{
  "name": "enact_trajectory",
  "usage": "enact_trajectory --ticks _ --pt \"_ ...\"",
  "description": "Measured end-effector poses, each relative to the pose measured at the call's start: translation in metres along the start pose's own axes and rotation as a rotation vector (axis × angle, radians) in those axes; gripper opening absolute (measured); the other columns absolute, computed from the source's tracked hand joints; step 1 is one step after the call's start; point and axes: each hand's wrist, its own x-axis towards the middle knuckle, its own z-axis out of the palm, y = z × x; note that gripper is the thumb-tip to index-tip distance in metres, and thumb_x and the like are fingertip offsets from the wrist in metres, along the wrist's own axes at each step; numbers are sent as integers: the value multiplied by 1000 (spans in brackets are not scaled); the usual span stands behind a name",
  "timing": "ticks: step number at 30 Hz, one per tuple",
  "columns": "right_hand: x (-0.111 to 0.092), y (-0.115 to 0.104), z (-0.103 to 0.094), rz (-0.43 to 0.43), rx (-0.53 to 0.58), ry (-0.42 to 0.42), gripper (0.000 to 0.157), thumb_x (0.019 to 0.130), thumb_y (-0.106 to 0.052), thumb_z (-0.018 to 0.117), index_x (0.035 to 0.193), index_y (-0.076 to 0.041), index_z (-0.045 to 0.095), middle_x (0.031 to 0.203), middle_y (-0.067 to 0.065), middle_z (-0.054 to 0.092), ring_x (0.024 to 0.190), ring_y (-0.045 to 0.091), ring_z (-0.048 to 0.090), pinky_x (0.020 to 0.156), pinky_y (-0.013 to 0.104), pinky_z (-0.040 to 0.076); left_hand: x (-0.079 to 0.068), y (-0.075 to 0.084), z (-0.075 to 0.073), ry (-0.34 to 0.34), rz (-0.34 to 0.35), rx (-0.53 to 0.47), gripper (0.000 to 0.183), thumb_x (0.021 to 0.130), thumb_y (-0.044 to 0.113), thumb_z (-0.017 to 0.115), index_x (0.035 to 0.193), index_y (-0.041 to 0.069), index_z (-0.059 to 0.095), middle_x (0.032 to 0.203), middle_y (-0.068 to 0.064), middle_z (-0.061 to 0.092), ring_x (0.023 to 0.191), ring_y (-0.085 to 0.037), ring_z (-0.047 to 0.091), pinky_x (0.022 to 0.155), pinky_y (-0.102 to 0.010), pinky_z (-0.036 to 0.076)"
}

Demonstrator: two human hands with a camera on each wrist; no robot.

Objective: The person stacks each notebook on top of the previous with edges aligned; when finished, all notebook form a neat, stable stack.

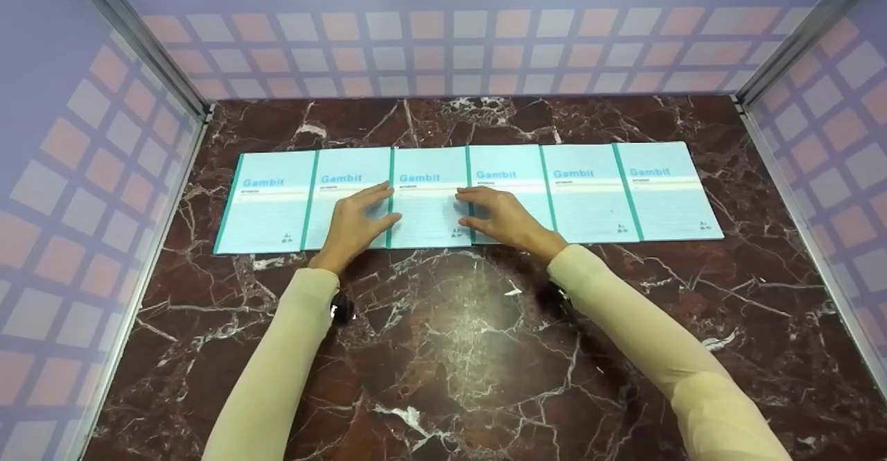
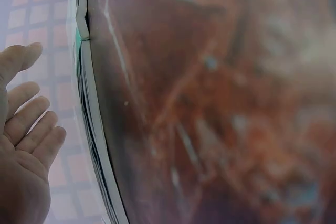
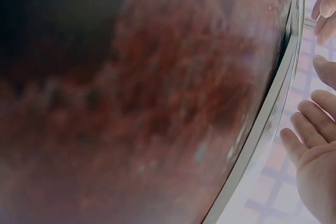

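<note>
Row of notebooks: six pale-blue rectangular paper notebooks with green spines and "Gambit" lettering (image 1: 429, 201) lie side by side on the dark red, white-veined marble tabletop (image 1: 457, 350); the finest cover print is too small to read.
Left hand (image 1: 355, 222): spread, thumb apart from the gently bent fingers, above the second notebook from the left (image 1: 339, 182), its thumb tip reaching past the third one's green spine. Whether it touches a cover, I cannot tell.
Right hand (image 1: 504, 216): spread likewise, above the fourth notebook (image 1: 521, 178), with fingertips and thumb over the right margin of the third; contact cannot be told here either.
Between the hands: the third notebook, its middle uncovered, its printing mostly visible.
Covered print: the lower-right corner marks of the second and fourth notebooks are hidden by the hands.
Sleeves: the cream long sleeve on the left arm (image 1: 277, 371) and the matching one on the right arm (image 1: 644, 329) run off the bottom edge; a black device (image 1: 341, 308) shows only partly beside the left cuff.
Left wrist view: the tabletop is badly blurred; page edges (image 2: 100, 135) cross as a narrow strip, the hand is cut by the left border, and the other hand's fingertips just enter at the top.
Right wrist view: blurred tabletop again, darkest at upper left; the hand is cropped at the right border, the opposite fingers partly visible above it.
</note>
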Motion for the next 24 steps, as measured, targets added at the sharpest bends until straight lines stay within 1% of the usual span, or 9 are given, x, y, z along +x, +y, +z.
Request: enact_trajectory --ticks 6,9,13,19,24 --pt "2 1 1 36 -37 -47 54 99 -16 79 145 4 61 152 20 56 142 38 52 123 46 36 1 3 1 -117 -82 17 49 93 11 85 136 -5 69 148 -18 61 140 -38 55 118 -50 43" --pt "2 1 2 53 -44 -64 55 99 -15 78 146 5 59 153 20 55 143 38 52 123 45 36 0 5 1 -159 -106 28 49 94 10 84 137 -5 68 150 -18 59 142 -38 52 119 -49 42" --pt "2 1 1 59 -55 -80 53 98 -14 79 144 6 61 152 21 56 142 39 52 123 45 37 0 6 0 -205 -128 43 48 95 11 82 138 -6 66 151 -19 57 145 -38 49 119 -49 41" --pt "2 1 1 45 -62 -101 49 98 -14 78 141 7 64 152 21 56 143 38 52 123 44 36 1 5 -1 -233 -145 60 47 96 10 80 138 -6 66 151 -18 57 147 -38 47 120 -49 40" --pt "1 0 1 36 -64 -111 47 99 -14 78 139 7 65 152 21 56 143 37 51 123 44 37 0 5 0 -238 -130 58 46 97 10 80 137 -7 67 151 -19 57 147 -39 46 120 -50 39"
